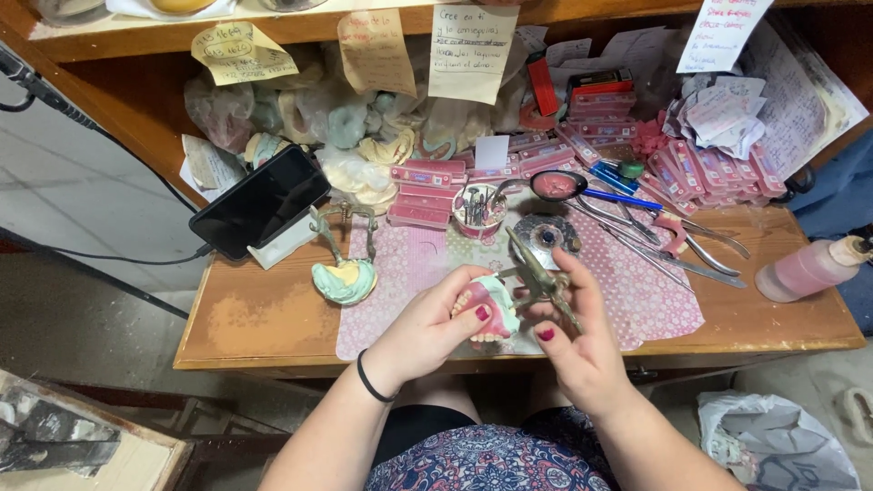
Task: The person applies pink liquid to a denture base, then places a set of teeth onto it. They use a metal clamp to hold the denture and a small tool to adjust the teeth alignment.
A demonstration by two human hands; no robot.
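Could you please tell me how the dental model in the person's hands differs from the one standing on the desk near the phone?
The held dental model is pink with a row of pale teeth showing; the desk model is mint green and yellowish. The held one is gripped by the left hand and right hand; the desk one rests untouched beside the phone. Both sit in metal hinged frames.

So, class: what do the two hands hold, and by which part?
Both hold one denture model mounted in a metal articulator: left hand grips the pink model, right hand the frame's side.

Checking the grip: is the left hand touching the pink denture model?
Touching. The head view shows the left hand wrapped around the pink denture model, thumb pressed on its front.
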